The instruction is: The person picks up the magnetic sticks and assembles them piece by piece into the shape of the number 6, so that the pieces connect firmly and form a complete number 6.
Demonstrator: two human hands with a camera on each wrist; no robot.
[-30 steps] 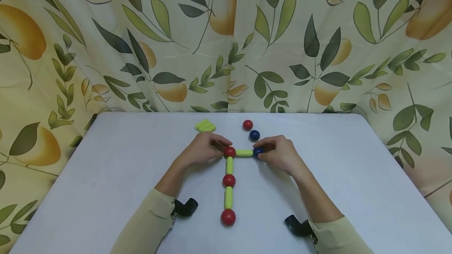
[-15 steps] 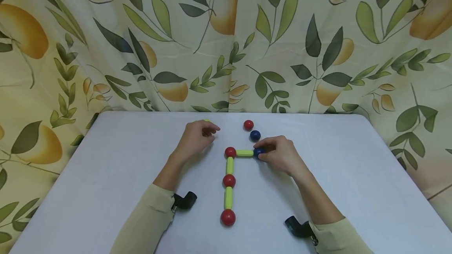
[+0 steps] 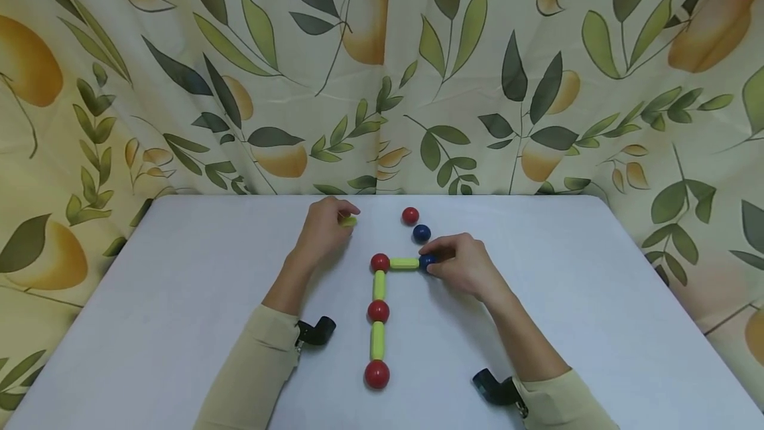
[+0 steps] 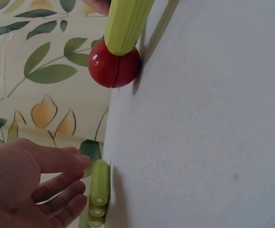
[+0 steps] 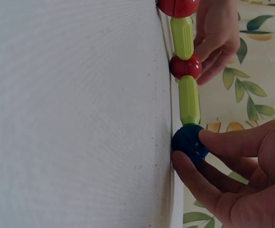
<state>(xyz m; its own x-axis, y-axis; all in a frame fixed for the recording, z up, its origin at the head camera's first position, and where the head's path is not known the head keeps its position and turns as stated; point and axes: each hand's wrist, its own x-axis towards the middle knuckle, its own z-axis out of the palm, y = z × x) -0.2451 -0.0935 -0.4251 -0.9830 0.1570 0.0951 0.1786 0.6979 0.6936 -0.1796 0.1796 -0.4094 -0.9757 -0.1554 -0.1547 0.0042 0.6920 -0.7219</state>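
Note:
My left hand (image 3: 324,227) is at the small pile of yellow-green rods (image 4: 99,185) near the table's far edge. In the left wrist view its thumb tip and loosely bent fingers are right beside the rods. My right hand (image 3: 462,265) pinches a blue ball (image 5: 189,143) between thumb and fingers. That ball ends a short arm: a yellow-green rod (image 3: 404,263) joins it to a red corner ball (image 3: 380,263). From the corner, a rod (image 3: 379,285), a red ball (image 3: 379,311), another rod (image 3: 377,341) and a red ball (image 3: 377,374) run toward me.
A loose red ball (image 3: 410,215) and a loose blue ball (image 3: 421,233) lie beyond the right hand on the white table (image 3: 179,324). A leaf-and-fruit patterned curtain (image 3: 334,71) hangs behind the far edge. Each wrist wears a black camera (image 3: 318,331).
My left hand has left the red corner ball and moved away and leftward to the rod pile. The right hand keeps its hold on the blue ball. The head view has shifted slightly.

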